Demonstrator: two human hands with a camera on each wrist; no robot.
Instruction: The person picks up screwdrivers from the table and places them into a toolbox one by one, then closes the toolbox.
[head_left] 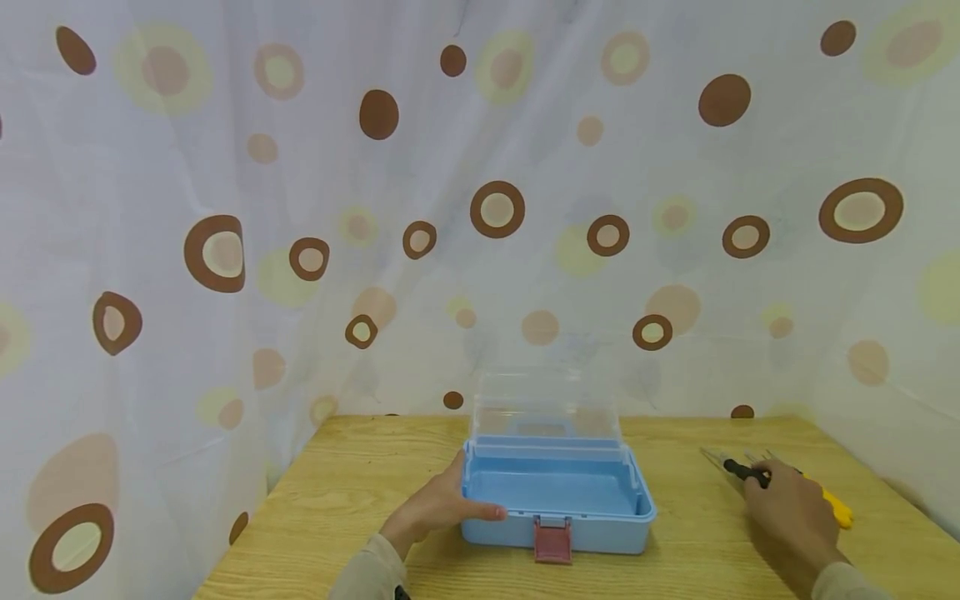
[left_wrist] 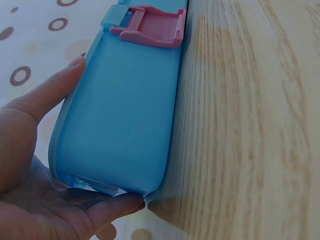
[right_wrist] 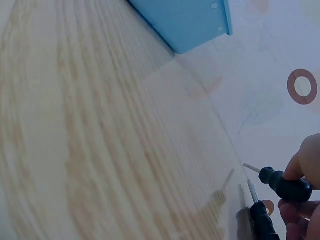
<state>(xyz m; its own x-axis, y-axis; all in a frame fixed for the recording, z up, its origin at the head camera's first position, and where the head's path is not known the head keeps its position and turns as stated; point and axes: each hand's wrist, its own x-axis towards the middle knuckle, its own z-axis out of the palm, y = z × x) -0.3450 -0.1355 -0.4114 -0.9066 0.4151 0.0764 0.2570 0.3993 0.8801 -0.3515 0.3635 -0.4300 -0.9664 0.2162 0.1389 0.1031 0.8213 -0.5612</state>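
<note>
A light blue storage box stands on the table with its clear lid raised and its inside bare. Its pink front latch hangs down. My left hand grips the box's left end, thumb along the front rim and fingers at the end wall, as the left wrist view also shows. Off to the right of the box, my right hand pinches a black-handled screwdriver between thumb and fingers. Below it lies a second black-handled screwdriver, close to that hand.
A yellow handle pokes out beyond my right hand, with thin metal shafts just past the fingers. The wooden table ends at a spotted curtain behind and at both sides.
</note>
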